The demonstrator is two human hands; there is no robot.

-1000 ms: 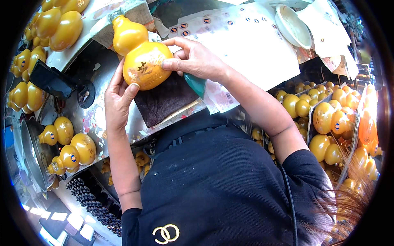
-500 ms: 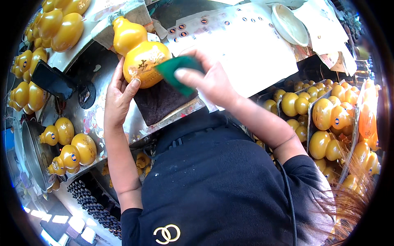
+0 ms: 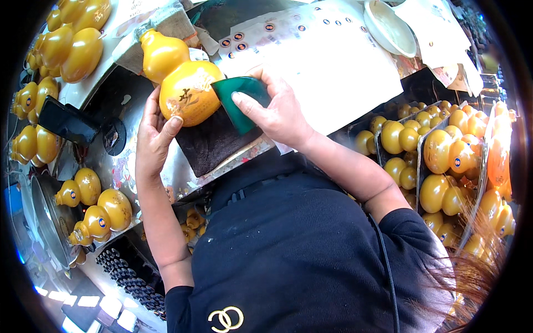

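A glossy yellow gourd-shaped bottle (image 3: 191, 91) lies tilted on a dark cloth pad (image 3: 214, 141), its narrower end on a grey padded block (image 3: 166, 25). Dark and gold decoration marks its larger bulb. My left hand (image 3: 155, 125) cups the near left side of that bulb, thumb in front and fingers partly hidden behind. In my right hand (image 3: 277, 108) a flexible green scraper (image 3: 239, 100) is pinched between thumb and fingers. The scraper's left edge meets the right side of the bulb; whether it presses there I cannot tell.
White decal sheets (image 3: 327, 66) spread beyond my right hand, with a white oval bowl (image 3: 390, 28) behind. A black phone on a stand (image 3: 69, 119) is at left. Several gourd bottles (image 3: 114, 208) stand left; divided crates (image 3: 419, 150) hold more at right.
The right hand was blurred with motion and is now sharp, the green scraper bent more upright at the bulb's side. My left hand keeps its hold. The whole view has shifted slightly.
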